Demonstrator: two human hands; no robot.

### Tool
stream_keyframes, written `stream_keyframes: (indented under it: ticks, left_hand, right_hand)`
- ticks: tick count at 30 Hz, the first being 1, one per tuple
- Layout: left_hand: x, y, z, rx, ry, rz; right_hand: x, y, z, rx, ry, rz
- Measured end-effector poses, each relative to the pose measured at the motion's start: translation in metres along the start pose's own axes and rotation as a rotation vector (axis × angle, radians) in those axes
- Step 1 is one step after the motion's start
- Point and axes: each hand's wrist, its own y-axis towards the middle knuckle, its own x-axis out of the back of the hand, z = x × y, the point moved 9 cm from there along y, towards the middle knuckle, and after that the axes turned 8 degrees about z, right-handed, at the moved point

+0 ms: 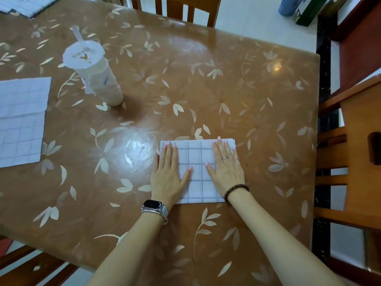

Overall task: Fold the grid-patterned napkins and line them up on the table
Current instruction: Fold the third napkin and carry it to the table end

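Pressed flat under the left hand and right hand, fingers straight and gripping nothing, the folded napkin could be skewed if slid across the glossy desk.

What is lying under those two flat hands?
A folded white napkin with blue grid lines, flat on the brown leaf-patterned table. The left hand and right hand press on it with straight fingers; the parts beneath them are covered.

Brown table with glossy leaf-print cover, light glare near centre. All wood: far chair, right chair, near-left chair. White tile floor, black strip along the table's right edge.
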Motion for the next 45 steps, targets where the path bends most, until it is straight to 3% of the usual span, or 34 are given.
stream_keyframes:
  ticks: [4, 10, 24, 27, 30, 35, 45]
  left_hand:
    - [0.010, -0.007, 0.006, 0.061, -0.033, -0.045]
    - [0.007, -0.029, -0.023, -0.021, -0.032, -0.064]
    - [-0.001, -0.056, 0.013, 0.135, -0.090, -0.029]
    - [0.011, -0.058, 0.010, 0.115, -0.254, -0.052]
    - [0.031, -0.065, 0.017, 0.147, -0.546, -0.132]
    - [0.030, -0.077, 0.037, 0.327, -0.848, -0.142]
    - [0.019, -0.080, 0.054, 0.540, -1.035, -0.073]
  right_hand:
    - [0.006, -0.007, -0.003, 0.005, 0.013, -0.017]
    - [0.001, -0.041, 0.042, 0.193, -0.017, -0.046]
    - [-0.011, -0.057, 0.002, 0.006, 0.010, -0.001]
    - [0.006, -0.064, 0.013, 0.082, 0.167, -0.053]
    - [0.026, -0.078, 0.026, 0.149, 0.498, -0.068]
    - [0.019, -0.097, 0.030, 0.036, 0.866, -0.006]
    - [0.005, -0.103, 0.026, -0.069, 1.012, 0.024]
